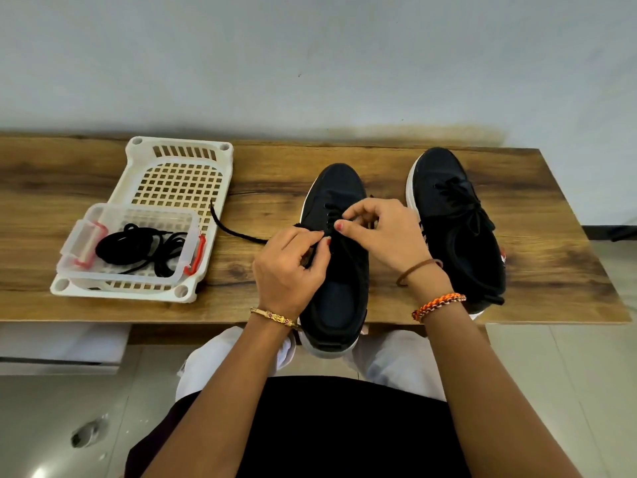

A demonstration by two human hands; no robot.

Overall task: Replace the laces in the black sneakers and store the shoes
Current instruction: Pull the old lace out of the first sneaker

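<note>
With both my left hand (289,260) and right hand (375,232) pinching the lace (238,232) over the near one of two sneakers (339,270) on the table (275,174), I may lose its loose end from an eyelet if I pull unevenly; also one basket (179,188), one box (131,243).

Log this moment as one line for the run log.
step: lacing near sneaker | left hand: pinches lace | right hand: pinches lace | far sneaker: laced | spare laces: in box
</note>
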